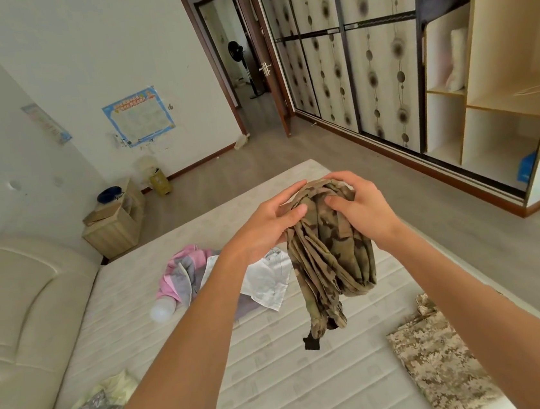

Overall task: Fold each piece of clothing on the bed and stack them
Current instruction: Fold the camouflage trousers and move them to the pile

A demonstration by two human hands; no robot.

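Two hands [317,215] clutch a bunched camouflage garment [332,257] above the mattress [283,387], clothes piles [222,273] around.

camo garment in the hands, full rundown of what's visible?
The camo garment is woven-looking cloth in a brown, tan and dark green blotch pattern. It is bunched, unfolded, and hangs in long folds above the mattress, apparently clear of it. A small dark tab dangles at its lowest end. The left hand and right hand both grip its gathered top, fingers curled round the fabric. Which kind of garment it is cannot be told.
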